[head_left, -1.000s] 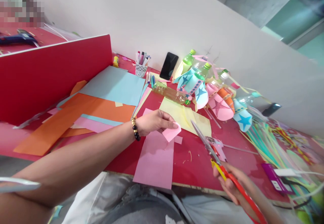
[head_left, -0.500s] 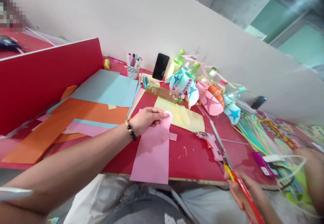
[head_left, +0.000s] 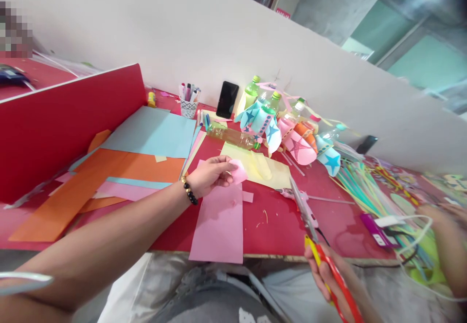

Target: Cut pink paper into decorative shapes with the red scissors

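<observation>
My left hand (head_left: 215, 174) pinches a small piece of pink paper (head_left: 239, 172) between thumb and fingers. Below it a larger pink paper sheet (head_left: 221, 225) lies at the table's front edge, with a small pink scrap (head_left: 247, 196) beside it. My right hand (head_left: 330, 269) is closed around the red and yellow handles of a pair of scissors (head_left: 304, 208), whose blades point away from me and look closed. Partly behind the blades lies a pink glue gun (head_left: 310, 214). Yellow paper (head_left: 279, 172) is spread just beyond the small pink piece.
Decorated bottles (head_left: 268, 118) stand at the back, with a plastic bottle (head_left: 229, 135) lying before them. Blue sheets (head_left: 153, 131) and orange paper (head_left: 69, 196) cover the left. A phone (head_left: 227, 99) leans by a pen cup (head_left: 188, 106). Another person's arm (head_left: 445, 240) is at the right.
My right hand has brought the scissors leftward, closer to the left hand. The small pink piece has turned in my left fingers and shows more of its face.
</observation>
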Available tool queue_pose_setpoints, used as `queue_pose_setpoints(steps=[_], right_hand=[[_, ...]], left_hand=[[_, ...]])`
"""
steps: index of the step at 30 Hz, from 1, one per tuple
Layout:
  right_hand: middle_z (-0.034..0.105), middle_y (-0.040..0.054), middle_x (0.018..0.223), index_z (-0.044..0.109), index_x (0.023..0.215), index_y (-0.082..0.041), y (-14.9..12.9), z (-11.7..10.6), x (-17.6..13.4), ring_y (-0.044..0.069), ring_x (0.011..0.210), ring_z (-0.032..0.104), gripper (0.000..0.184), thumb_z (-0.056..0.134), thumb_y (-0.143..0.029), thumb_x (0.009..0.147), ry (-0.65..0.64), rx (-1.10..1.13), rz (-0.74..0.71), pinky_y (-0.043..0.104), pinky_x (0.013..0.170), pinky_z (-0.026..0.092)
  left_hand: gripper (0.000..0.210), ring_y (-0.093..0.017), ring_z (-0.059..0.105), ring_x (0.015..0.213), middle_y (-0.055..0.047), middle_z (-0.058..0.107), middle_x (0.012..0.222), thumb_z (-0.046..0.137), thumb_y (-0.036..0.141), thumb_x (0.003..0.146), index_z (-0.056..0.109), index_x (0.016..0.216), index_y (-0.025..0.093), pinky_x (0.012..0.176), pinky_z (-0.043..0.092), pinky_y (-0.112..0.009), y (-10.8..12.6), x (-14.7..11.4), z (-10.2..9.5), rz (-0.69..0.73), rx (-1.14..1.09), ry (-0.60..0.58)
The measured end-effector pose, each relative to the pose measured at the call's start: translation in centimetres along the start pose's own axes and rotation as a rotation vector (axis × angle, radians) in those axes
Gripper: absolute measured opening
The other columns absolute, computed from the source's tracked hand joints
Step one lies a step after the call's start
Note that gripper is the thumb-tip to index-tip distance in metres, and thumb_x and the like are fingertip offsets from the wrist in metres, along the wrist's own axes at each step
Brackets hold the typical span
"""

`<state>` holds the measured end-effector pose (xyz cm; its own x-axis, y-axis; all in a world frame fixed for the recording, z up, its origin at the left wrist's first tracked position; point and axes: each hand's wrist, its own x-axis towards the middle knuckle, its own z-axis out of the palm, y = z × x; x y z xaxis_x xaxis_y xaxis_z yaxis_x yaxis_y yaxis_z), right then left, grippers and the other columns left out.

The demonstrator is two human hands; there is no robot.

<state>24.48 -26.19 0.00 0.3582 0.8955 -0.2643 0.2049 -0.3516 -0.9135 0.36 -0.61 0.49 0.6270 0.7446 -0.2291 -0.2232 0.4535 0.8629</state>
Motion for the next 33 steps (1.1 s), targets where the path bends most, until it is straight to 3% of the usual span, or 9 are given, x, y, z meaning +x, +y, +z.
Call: queue_pose_setpoints(steps=[5,9,16,22,27,33], right_hand=[[0.039,-0.0057,0.057,0.054,0.072,-0.022,-0.8,2.6,1.5,0.004,0.035,0.028,0.057,0.065,-0.075,0.054,-0.152,0.151,0.042,0.022,0.035,0.013],[0.037,-0.0069,0.058,0.051,0.072,-0.022,-2.0,4.0,2.7,0.004,0.036,0.028,0.057,0.070,-0.072,0.051,-0.216,0.187,0.080,0.022,0.036,0.014],[0.042,-0.0044,0.067,0.045,0.078,-0.021,-4.5,6.5,3.0,0.004,0.043,0.029,0.050,0.060,-0.068,0.069,-0.283,0.068,-0.017,0.022,0.038,0.020],[0.042,-0.0031,0.070,0.044,0.080,-0.020,-5.5,7.9,2.7,0.005,0.045,0.031,0.048,0.053,-0.067,0.075,-0.325,0.094,-0.081,0.022,0.040,0.022],[0.040,-0.0044,0.066,0.043,0.082,-0.020,-5.4,7.8,3.0,0.006,0.045,0.028,0.048,0.050,-0.067,0.078,-0.321,0.018,-0.122,0.023,0.040,0.021],[0.035,-0.0073,0.057,0.041,0.084,-0.021,-5.3,7.0,3.0,0.007,0.044,0.025,0.042,0.043,-0.063,0.085,-0.411,-0.045,-0.148,0.025,0.043,0.019]], left_hand=[[0.019,-0.004,0.048,0.043,0.002,0.055,0.053,0.067,0.024,0.075,0.050,0.073,0.016,0.039,0.036,-0.014,0.1,-0.2,0.3,0.043,0.041,-0.013],[0.018,-0.006,0.051,0.043,0.002,0.054,0.050,0.067,0.023,0.075,0.051,0.072,0.016,0.041,0.040,-0.016,0.1,-0.4,0.5,0.042,0.056,-0.082],[0.015,-0.008,0.053,0.042,0.003,0.054,0.050,0.066,0.022,0.074,0.052,0.070,0.016,0.042,0.042,-0.018,0.3,-1.3,1.3,0.109,0.048,-0.195],[0.015,-0.006,0.051,0.042,0.004,0.051,0.052,0.065,0.019,0.072,0.051,0.066,0.016,0.043,0.039,-0.017,0.2,-1.4,1.4,0.198,0.032,-0.133],[0.018,-0.005,0.048,0.042,0.005,0.048,0.052,0.066,0.020,0.070,0.049,0.063,0.016,0.042,0.035,-0.017,0.3,-1.5,1.4,0.226,0.049,-0.110],[0.017,-0.005,0.047,0.042,0.004,0.050,0.052,0.063,0.017,0.070,0.048,0.062,0.016,0.042,0.033,-0.018,0.4,-1.5,1.3,0.213,0.074,-0.132]])
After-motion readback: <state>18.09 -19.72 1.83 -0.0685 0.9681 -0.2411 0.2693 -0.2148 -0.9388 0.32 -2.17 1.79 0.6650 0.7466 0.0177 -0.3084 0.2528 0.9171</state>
